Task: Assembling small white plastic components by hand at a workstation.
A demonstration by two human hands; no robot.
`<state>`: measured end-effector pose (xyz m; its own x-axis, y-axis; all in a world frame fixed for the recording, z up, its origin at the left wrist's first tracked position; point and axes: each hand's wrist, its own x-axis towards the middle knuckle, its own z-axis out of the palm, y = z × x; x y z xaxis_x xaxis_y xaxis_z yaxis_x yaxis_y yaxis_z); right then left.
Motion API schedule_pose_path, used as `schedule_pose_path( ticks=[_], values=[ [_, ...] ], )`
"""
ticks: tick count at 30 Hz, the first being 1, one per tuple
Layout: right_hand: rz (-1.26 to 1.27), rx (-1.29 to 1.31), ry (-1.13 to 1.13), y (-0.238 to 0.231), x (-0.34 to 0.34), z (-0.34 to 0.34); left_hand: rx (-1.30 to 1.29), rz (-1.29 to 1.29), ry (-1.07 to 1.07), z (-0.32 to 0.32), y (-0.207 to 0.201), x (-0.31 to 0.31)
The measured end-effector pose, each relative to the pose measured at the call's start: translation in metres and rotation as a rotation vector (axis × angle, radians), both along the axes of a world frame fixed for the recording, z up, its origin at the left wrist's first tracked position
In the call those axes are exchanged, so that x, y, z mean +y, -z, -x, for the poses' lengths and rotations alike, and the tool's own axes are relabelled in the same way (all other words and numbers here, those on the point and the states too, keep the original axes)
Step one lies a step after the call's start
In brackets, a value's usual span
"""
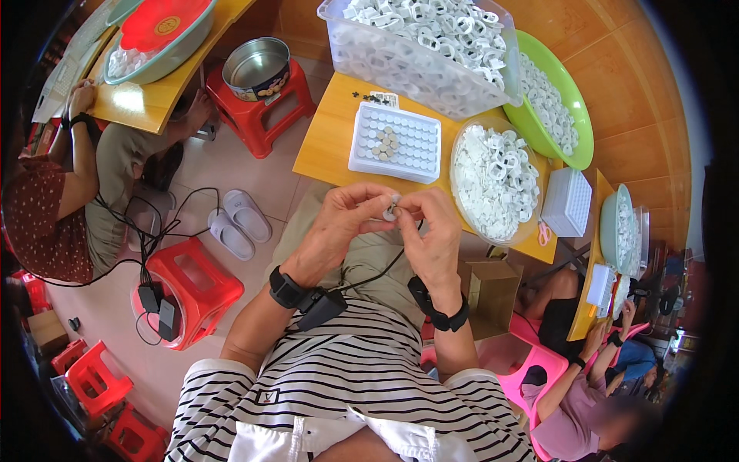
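My left hand (344, 221) and my right hand (429, 229) meet above my lap, fingertips pinched together. Between them they hold a small white part with a dark bit (391, 209), mostly covered by the fingers. Just beyond, on the yellow table (323, 131), lies a white tray (356, 159) with rows of round pockets. Several beige discs (384, 144) are loose on top of it. Behind the tray sit small black pieces (371, 98). To its right is a clear round dish (459, 202) heaped with white plastic parts (496, 173).
A large clear bin (385, 65) and a green basin (581, 127), both with white ring-shaped parts, stand at the back. Stacked white trays (568, 202) and pink scissors (544, 233) are at the right. Red stools (196, 289) and cables lie left. Other people work at both sides.
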<state>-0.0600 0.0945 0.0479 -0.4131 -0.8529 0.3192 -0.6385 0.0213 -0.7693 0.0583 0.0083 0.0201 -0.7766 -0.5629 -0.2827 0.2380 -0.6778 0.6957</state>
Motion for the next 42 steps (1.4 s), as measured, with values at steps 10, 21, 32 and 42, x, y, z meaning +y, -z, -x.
schedule_pose_path(
  ticks=[10, 21, 32, 42],
  values=[
    [-0.096, -0.278, -0.015, -0.009, -0.022, 0.018, 0.013, -0.039, 0.011, -0.007, 0.01, -0.004],
    [-0.081, 0.201, 0.119, 0.027, -0.075, 0.039, 0.078, -0.162, -0.085, -0.016, 0.013, -0.013],
    [-0.04, -0.169, 0.085, 0.006, -0.062, 0.028, 0.096, -0.213, -0.096, -0.017, 0.012, -0.017],
    [0.122, 0.045, -0.049, 0.001, -0.026, -0.002, 0.068, -0.181, -0.078, -0.007, 0.015, -0.012]
  ],
)
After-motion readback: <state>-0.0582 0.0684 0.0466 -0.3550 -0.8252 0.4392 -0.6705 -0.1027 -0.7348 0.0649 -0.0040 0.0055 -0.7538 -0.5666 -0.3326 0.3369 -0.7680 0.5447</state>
